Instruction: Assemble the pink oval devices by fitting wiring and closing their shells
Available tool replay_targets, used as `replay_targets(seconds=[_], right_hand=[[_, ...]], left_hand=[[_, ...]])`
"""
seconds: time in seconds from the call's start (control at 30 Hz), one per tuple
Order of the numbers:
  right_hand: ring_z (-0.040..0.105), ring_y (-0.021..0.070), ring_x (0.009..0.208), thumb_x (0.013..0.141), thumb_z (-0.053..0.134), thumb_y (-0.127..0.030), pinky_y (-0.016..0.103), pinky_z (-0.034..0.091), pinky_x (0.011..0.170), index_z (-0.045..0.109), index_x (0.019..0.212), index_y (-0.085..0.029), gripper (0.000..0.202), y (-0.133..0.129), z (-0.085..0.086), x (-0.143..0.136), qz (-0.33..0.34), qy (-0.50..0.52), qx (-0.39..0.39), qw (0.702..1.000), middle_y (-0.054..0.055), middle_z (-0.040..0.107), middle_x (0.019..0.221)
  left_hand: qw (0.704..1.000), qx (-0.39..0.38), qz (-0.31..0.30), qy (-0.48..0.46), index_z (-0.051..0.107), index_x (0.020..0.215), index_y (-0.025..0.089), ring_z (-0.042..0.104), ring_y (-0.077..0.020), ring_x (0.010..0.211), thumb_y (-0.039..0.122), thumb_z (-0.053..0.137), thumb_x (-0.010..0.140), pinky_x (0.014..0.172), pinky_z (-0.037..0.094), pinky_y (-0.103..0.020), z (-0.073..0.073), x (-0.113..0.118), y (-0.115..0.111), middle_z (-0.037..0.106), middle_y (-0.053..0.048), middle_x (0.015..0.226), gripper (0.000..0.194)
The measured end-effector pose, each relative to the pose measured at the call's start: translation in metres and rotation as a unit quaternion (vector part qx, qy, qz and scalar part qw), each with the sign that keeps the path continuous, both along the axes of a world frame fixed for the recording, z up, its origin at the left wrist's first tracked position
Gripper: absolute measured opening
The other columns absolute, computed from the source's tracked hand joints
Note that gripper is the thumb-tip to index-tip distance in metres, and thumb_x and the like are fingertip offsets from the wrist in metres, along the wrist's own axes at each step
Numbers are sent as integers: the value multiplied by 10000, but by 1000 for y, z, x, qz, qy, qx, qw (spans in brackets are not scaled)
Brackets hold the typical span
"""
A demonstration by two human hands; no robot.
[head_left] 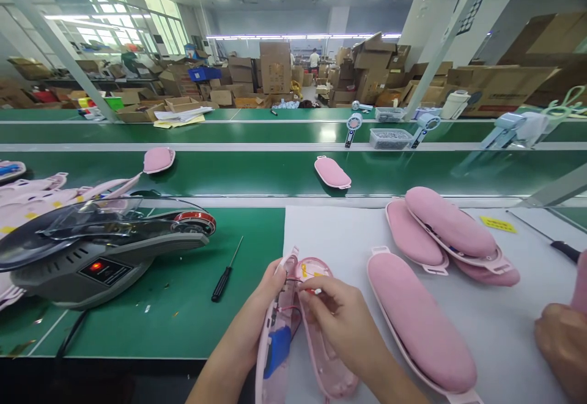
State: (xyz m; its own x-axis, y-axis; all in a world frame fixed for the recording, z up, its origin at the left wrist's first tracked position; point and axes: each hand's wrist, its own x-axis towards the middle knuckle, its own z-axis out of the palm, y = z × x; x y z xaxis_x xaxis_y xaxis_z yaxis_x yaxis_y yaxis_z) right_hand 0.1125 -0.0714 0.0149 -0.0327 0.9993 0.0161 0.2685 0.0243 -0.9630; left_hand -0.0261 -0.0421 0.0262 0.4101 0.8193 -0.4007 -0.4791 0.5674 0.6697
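My left hand (252,324) grips an opened pink plastic shell half (274,387) by its edge, tilted up on its side. Inside this half are a blue block (277,350) and thin wires. Beside it the other pink shell half (338,381) lies with its hollow side up, yellow pieces near its far end. My right hand (343,312) is over that half, thumb and fingers pinched together on a thin wire with a small white-and-red end (316,291). The fingers partly hide the wire's run between the two halves.
Several closed pink padded cases (422,321) lie on the white sheet at right. A screwdriver (222,283) and a grey tape dispenser (114,269) are at left. Another person's hand (562,343) shows at the right edge. Beyond runs a green belt (247,178) with pink cases.
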Motion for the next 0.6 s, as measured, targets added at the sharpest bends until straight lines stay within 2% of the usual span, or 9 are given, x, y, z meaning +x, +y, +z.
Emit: replay_targets(seconds=[0.1, 0.17, 0.3, 0.37, 0.5, 0.6], right_hand=[[551, 123, 571, 810, 596, -365, 230, 437, 540, 638, 894, -188, 200, 0, 0, 1, -34, 123, -54, 990, -14, 591, 670], [517, 103, 497, 742, 664, -402, 209, 401, 475, 596, 836, -181, 250, 1, 3, -2, -48, 180, -89, 979, -37, 554, 618], [391, 55, 414, 690, 696, -480, 185, 299, 403, 554, 698, -158, 352, 5, 6, -9, -38, 229, -126, 964, -46, 491, 572], [382, 58, 441, 739, 655, -496, 190, 297, 426, 573, 694, -151, 357, 5, 6, -9, -9, 213, -118, 970, -39, 476, 577], [407, 97, 530, 893, 473, -441, 213, 314, 492, 567, 691, -166, 354, 5, 3, -6, 69, 93, -66, 991, -23, 453, 572], [435, 117, 616, 913, 419, -392, 216, 341, 539, 528, 697, -182, 320, 7, 7, -6, 91, 32, -53, 994, 0, 502, 674]], left_hand=[[1000, 7, 11, 1, 589, 1090, 208, 664, -222, 911, 467, 728, 727, 798, 507, -309, -8, -1, 2, 684, -59, 966, 466], [999, 24, 15, 26, 598, 1075, 191, 666, -215, 885, 467, 736, 718, 791, 501, -298, -17, -3, 4, 688, -71, 958, 472], [997, 46, 5, 64, 581, 1126, 188, 673, -224, 828, 548, 729, 685, 769, 500, -315, -36, -10, 9, 691, -76, 925, 589], [997, 47, 1, 58, 574, 1141, 196, 673, -220, 813, 567, 722, 682, 770, 498, -319, -44, -12, 13, 694, -69, 921, 609], [998, 62, 1, 30, 622, 1071, 181, 662, -226, 820, 526, 769, 646, 769, 494, -308, -55, -13, 21, 696, -56, 867, 567], [998, 62, -3, 16, 615, 1108, 194, 661, -229, 787, 551, 756, 649, 748, 500, -324, -60, -12, 23, 696, -50, 846, 598]])
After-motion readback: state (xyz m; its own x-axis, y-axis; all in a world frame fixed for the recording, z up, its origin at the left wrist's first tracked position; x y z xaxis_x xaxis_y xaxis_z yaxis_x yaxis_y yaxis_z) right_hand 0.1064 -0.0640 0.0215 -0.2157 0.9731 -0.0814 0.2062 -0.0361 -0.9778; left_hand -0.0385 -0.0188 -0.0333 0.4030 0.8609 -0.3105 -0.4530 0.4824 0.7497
